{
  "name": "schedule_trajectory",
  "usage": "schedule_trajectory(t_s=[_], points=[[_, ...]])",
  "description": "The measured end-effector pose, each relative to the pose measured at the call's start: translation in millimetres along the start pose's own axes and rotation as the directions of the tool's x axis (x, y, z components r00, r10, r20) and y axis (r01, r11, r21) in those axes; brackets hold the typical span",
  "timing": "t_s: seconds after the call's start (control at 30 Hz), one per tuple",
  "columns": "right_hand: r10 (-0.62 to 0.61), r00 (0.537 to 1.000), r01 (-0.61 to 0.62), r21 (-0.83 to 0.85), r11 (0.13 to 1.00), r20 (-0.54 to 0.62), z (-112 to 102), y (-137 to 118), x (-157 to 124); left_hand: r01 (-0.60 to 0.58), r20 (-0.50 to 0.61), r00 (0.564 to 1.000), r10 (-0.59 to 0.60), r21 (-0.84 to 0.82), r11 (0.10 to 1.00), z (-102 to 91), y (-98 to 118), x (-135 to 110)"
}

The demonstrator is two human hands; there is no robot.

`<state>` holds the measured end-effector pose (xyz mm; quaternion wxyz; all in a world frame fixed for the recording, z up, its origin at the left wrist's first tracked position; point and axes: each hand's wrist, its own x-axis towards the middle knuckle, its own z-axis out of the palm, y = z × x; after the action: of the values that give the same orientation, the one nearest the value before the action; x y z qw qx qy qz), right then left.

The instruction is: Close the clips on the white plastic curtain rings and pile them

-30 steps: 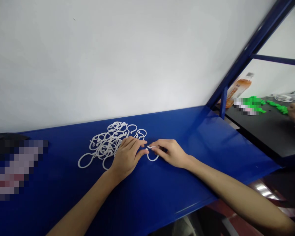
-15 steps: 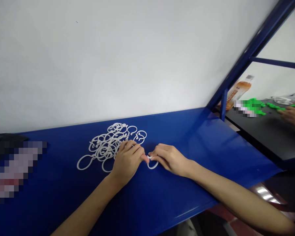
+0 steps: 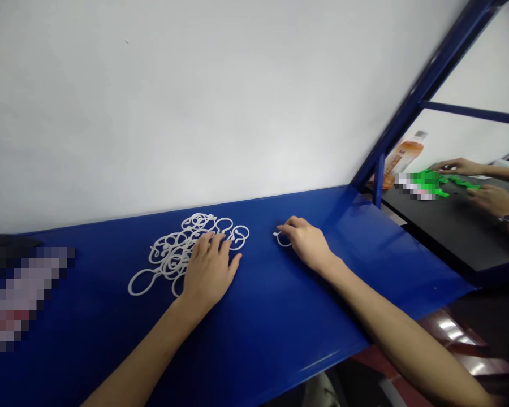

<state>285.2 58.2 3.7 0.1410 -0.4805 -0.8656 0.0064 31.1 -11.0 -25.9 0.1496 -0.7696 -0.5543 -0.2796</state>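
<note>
A heap of white plastic rings (image 3: 168, 252), open loops with small knobbed ends, lies on the blue table (image 3: 254, 339). My left hand (image 3: 208, 268) rests over the heap's right side, fingers spread and thumb held apart, gripping nothing. To the right, clear of the heap, my right hand (image 3: 305, 240) has its bent fingertips on a single white plastic ring (image 3: 283, 243) low at the tabletop. Part of that ring is hidden under the fingers.
A white wall (image 3: 195, 113) rises behind the table. Blue frame posts (image 3: 378, 181) stand at the right. Beyond them, a co-worker's hands (image 3: 492, 200) handle green pieces (image 3: 426, 182) on a black table (image 3: 449, 232), near an orange drink bottle (image 3: 402, 158).
My hands have parted. The right one has carried the single ring rightward and farther back; the left has let go of it, opened, and shifted left over the heap.
</note>
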Motion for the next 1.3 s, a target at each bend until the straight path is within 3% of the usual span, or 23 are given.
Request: schedule_trajectory(t_s=[0.13, 0.23, 0.33, 0.4, 0.47, 0.53, 0.6, 0.67, 0.8, 0.9, 0.97, 1.1, 1.17, 1.3], points=[[0.189, 0.982, -0.189, -0.116, 0.975, -0.012, -2, 17, 5, -0.060, 0.044, 0.997, 0.057, 0.075, 0.995, 0.8, -2, -1], [0.136, 0.984, -0.143, -0.055, 0.988, -0.118, -2, 11, 5, -0.142, 0.018, 0.990, 0.141, 0.063, 0.988, -5.0, 3, 3], [-0.027, 0.990, 0.060, 0.236, 0.970, -0.139, -3, -8, 1, -0.222, -0.063, 0.973, 0.222, 0.007, 0.975, -12.4, 11, 6], [-0.130, 0.989, 0.144, 0.505, 0.851, -0.064, -4, -24, -4, -0.279, -0.108, 0.955, 0.275, -0.023, 0.960, -16.8, 17, 7], [-0.180, 0.984, 0.123, 0.674, 0.728, 0.015, -3, -38, -10, -0.340, -0.137, 0.933, 0.332, -0.036, 0.940, -19.8, 22, 6], [-0.191, 0.980, 0.097, 0.727, 0.680, 0.048, -1, -48, -14, -0.371, -0.139, 0.922, 0.360, -0.063, 0.926, -21.5, 24, 6], [-0.184, 0.983, 0.113, 0.713, 0.692, 0.022, 1, -51, -15, -0.331, -0.123, 0.941, 0.316, -0.136, 0.934, -21.9, 26, 5], [-0.210, 0.977, 0.186, 0.657, 0.730, -0.044, 2, -50, -15, -0.197, -0.105, 0.979, 0.176, -0.239, 0.951, -21.4, 27, 5], [-0.388, 0.914, 0.392, 0.511, 0.765, -0.121, 2, -43, -15, 0.071, -0.067, 0.992, -0.105, -0.393, 0.917, -18.7, 29, 3], [-0.456, 0.883, 0.453, 0.462, 0.763, -0.112, 1, -42, -16, 0.080, -0.022, 0.995, -0.100, -0.442, 0.894, -18.4, 32, 2], [-0.442, 0.890, 0.436, 0.494, 0.752, -0.113, 1, -43, -16, 0.070, -0.017, 0.996, -0.088, -0.465, 0.883, -19.5, 33, 3], [-0.229, 0.962, 0.272, 0.616, 0.739, -0.150, 0, -45, -16, 0.076, -0.031, 0.994, -0.108, -0.523, 0.849, -22.5, 33, 4], [-0.161, 0.976, 0.218, 0.652, 0.727, -0.147, 1, -44, -15, 0.079, -0.008, 0.995, -0.100, -0.562, 0.823, -22.8, 34, 4], [-0.257, 0.960, 0.269, 0.637, 0.722, -0.114, 3, -42, -13, 0.063, 0.038, 0.998, -0.050, -0.605, 0.793, -20.7, 33, 1]])
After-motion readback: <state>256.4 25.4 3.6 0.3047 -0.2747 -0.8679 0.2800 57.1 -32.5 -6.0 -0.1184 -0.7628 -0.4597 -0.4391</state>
